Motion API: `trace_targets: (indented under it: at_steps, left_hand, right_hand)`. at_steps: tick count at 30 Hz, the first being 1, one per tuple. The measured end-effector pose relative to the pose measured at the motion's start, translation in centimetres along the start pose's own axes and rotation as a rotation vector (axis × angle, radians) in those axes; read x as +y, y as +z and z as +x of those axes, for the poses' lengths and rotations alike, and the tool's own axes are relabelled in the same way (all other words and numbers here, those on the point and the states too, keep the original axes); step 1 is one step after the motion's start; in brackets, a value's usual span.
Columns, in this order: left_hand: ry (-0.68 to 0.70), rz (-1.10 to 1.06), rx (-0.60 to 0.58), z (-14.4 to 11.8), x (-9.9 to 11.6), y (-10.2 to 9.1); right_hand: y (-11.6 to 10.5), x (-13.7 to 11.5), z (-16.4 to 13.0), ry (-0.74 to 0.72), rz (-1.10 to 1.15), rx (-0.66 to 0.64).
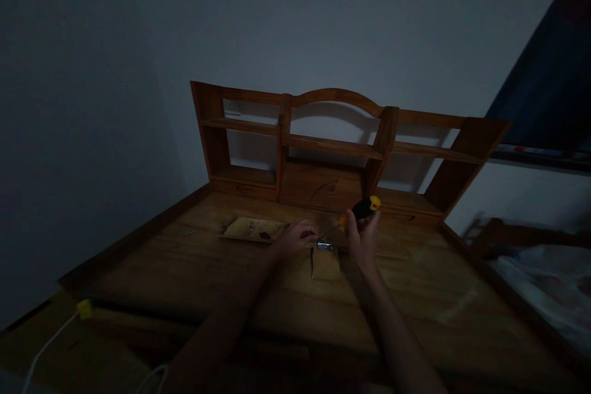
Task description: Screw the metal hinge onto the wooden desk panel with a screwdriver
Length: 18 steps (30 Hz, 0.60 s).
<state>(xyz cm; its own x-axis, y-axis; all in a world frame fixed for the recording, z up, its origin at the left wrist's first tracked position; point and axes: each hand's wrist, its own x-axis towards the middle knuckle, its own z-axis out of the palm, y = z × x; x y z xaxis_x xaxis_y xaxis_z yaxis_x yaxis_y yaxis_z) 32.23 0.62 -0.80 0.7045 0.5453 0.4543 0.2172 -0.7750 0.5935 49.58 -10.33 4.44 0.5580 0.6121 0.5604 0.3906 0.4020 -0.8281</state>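
Observation:
My right hand is wrapped round the black and yellow handle of a screwdriver. Its shaft slants down to the left, and the tip meets or nearly meets a small shiny metal piece, which looks like a hinge. That piece lies at the far edge of a small wooden block on the desk. Just left of the tip is my left hand, its fingers curled together; what they pinch, if anything, is too dark to make out. A flat wooden board with dark stains lies beyond the left hand.
A wooden shelf unit stands at the back of the desk, against the wall. A thin small item lies at the left. Off the left front corner are a yellow block and a white cable.

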Motion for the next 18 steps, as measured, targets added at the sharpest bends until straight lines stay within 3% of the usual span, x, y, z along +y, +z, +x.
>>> trace_targets:
  at_steps: [3, 18]
  left_hand:
    - [0.028, -0.008, 0.008, -0.04, -0.05, 0.10]
    - [0.039, -0.042, -0.008, 0.07, -0.26, 0.40]
  right_hand:
    - [0.19, -0.34, -0.15, -0.052, -0.097, 0.025]
    - [0.37, -0.65, -0.21, -0.054, -0.122, 0.024]
